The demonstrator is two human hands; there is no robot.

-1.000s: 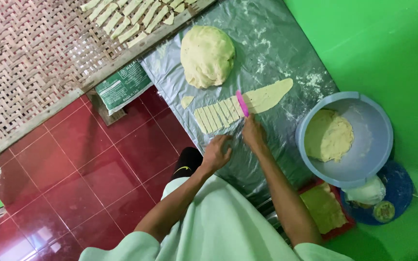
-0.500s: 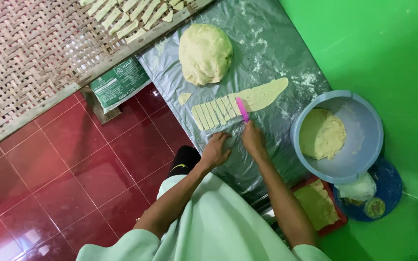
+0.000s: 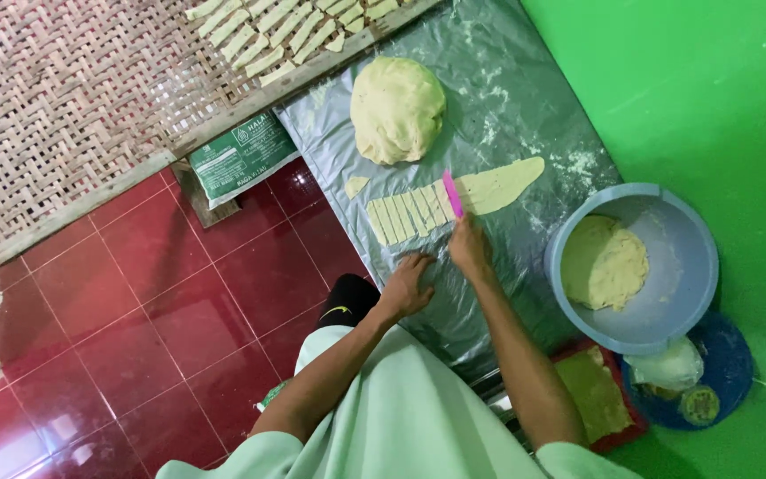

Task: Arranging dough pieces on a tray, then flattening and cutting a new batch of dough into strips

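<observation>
My right hand (image 3: 469,247) grips a pink plastic cutter (image 3: 452,194) whose edge stands across a flat strip of pale dough (image 3: 498,184). To the cutter's left lie several cut dough pieces (image 3: 405,215) side by side on a grey plastic sheet (image 3: 525,89). My left hand (image 3: 408,282) rests on the sheet just below those pieces, fingers spread, holding nothing. A big lump of dough (image 3: 398,109) sits on the sheet beyond the strip. A small dough scrap (image 3: 356,186) lies left of the cut pieces.
A blue bowl (image 3: 667,310) holding dough stands at the right, above a blue lid (image 3: 729,372) with a white bag. A red tray (image 3: 600,395) of flat dough lies by my right arm. A woven mat (image 3: 73,98) carries cut strips (image 3: 277,31). Red tiles cover the floor.
The cutter has shifted slightly along the strip toward its uncut part, adding to the row of cut pieces. My left hand stays below the pieces.
</observation>
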